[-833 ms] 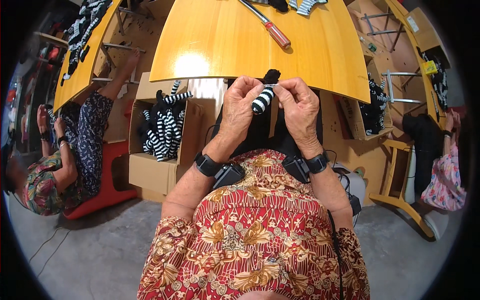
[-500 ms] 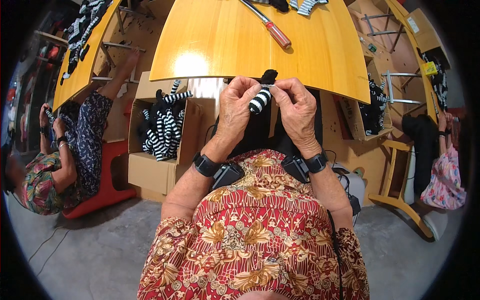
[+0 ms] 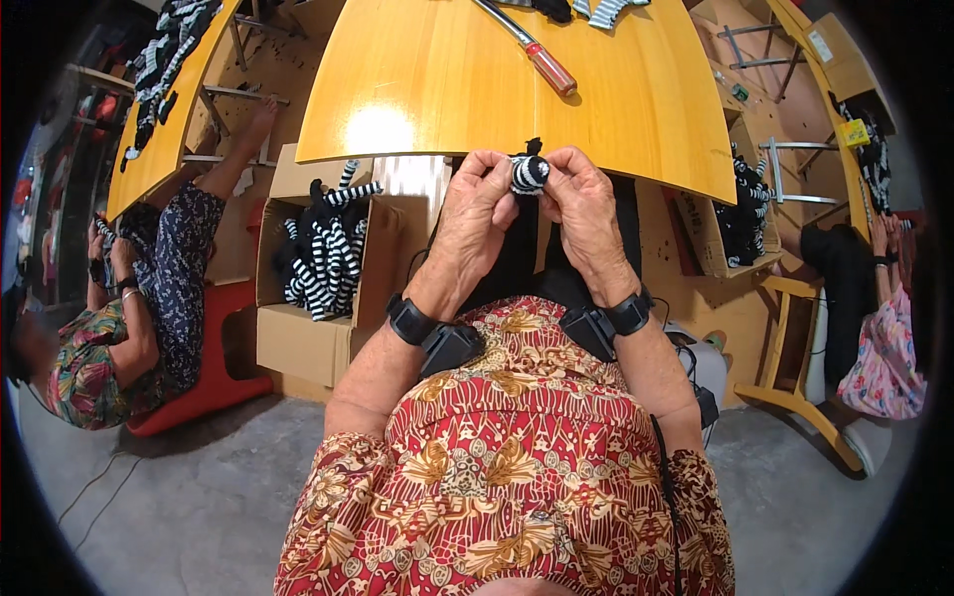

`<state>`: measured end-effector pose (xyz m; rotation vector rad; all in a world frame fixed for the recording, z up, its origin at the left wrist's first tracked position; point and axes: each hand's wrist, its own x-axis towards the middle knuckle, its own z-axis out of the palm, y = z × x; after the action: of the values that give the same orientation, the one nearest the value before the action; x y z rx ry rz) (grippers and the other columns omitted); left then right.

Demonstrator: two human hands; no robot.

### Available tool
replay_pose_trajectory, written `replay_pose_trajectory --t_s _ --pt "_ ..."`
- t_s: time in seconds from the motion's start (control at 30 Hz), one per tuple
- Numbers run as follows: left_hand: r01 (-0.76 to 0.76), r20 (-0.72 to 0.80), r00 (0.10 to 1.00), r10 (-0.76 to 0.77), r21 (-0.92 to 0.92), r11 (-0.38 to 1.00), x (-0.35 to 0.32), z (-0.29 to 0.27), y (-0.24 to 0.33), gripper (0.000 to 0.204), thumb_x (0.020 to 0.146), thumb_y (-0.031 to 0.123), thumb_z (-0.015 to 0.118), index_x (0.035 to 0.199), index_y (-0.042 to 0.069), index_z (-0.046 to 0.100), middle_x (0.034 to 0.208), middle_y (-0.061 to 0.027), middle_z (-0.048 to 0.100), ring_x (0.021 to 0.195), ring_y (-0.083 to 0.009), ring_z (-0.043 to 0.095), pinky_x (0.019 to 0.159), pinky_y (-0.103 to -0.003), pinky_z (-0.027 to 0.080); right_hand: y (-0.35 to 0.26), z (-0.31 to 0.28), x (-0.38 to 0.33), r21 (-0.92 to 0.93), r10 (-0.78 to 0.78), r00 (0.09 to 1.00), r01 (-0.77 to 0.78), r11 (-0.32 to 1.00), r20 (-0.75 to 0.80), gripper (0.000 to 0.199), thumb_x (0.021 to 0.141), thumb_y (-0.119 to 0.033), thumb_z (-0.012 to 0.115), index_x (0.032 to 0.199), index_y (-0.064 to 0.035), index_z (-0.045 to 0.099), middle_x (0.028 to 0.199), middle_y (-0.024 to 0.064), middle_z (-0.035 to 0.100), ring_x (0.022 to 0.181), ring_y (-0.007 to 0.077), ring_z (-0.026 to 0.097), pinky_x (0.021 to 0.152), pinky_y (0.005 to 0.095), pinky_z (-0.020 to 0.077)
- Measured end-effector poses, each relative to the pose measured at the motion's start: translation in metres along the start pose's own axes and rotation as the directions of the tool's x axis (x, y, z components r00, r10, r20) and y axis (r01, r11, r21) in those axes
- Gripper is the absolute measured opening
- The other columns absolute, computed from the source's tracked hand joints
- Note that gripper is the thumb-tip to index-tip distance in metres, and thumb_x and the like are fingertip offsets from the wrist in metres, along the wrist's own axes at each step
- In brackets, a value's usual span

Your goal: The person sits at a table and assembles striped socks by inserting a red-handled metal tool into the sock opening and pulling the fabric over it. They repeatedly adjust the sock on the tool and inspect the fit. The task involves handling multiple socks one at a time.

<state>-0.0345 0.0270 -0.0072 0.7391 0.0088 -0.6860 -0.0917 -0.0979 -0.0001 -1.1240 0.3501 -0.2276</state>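
"Two hands show up close: what are they doing?"

"Both pinch one black-and-white knitted piece (image 3: 529, 175), the left hand (image 3: 469, 207) and the right hand (image 3: 590, 211) each with thumb and fingertips closed on it. It's in the air at the counter's near edge, a black tuft poking out beyond."

"Anything in the way?"

"Black wristbands (image 3: 414, 324) sit on both wrists. On the counter (image 3: 437, 89), a screwdriver (image 3: 550, 68) with a red handle lies slantwise past the hands, and at the far side there's a grey striped piece (image 3: 616, 12)."

"And the containers?"

"Left of the hands, an open cardboard box (image 3: 301, 341) is heaped with striped knitted pieces (image 3: 333, 260), a few sticking up above its rim. To the right, a second box (image 3: 702, 236) holds more striped pieces (image 3: 742, 211), partly hidden under the counter."

"Any writing farther off?"

"A yellow packet (image 3: 853, 132) on the right-hand table and a pale label (image 3: 820, 47) on a carton (image 3: 845, 72); both are too small to make out. Co-workers sit at either side, one on a red chair (image 3: 237, 308)."
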Motion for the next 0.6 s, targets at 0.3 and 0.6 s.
replay_pose_trajectory --t_s 0.3,0.6 --pt "0.057 0.216 0.973 -0.086 0.135 0.989 -0.003 0.002 0.004 0.014 0.092 0.017 0.064 0.097 0.007 0.055 0.079 0.0028 0.054 0.055 -0.0014 0.038 0.047 -0.016 0.030 -0.008 -0.003 0.003 0.090 -0.093 0.995 0.096 0.991 -0.034 0.008 0.092 -0.013 0.062 0.089 -0.0072 0.059 0.076 -0.0051 0.057 0.063 0.0002 0.050 0.055 0.0146 0.0393" --pt "-0.047 -0.054 0.997 0.061 0.233 0.971 -0.001 0.013 -0.003 0.010 0.092 0.012 0.064 0.091 0.010 0.054 0.081 0.0029 0.056 0.063 -0.0028 0.048 0.053 -0.016 0.038 -0.008 -0.001 -0.004 0.051 -0.134 0.991 0.135 0.990 -0.027 0.006 0.093 -0.012 0.062 0.091 -0.0073 0.059 0.077 -0.0061 0.055 0.065 -0.0006 0.048 0.055 0.0154 0.0385"
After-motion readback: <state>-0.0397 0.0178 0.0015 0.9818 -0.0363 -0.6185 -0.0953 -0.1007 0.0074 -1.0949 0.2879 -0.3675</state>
